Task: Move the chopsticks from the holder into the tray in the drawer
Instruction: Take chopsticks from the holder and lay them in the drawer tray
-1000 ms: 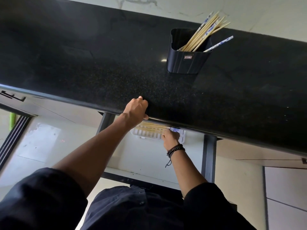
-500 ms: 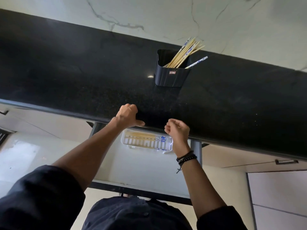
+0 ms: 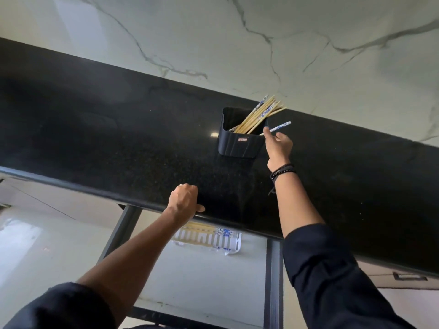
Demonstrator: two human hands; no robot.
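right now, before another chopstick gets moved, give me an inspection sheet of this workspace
surface: glossy black countertop
job's things: dark holder with a bunch of chopsticks leaning right; lone chopstick poking out over its right rim; white tray in the open drawer already holds some chopsticks
clutter: nothing seen
grippers: left hand grips the countertop edge; right hand at the lone chopstick, grip unclear
cables: nothing seen
surroundings: marbled wall behind; cabinet handle at right
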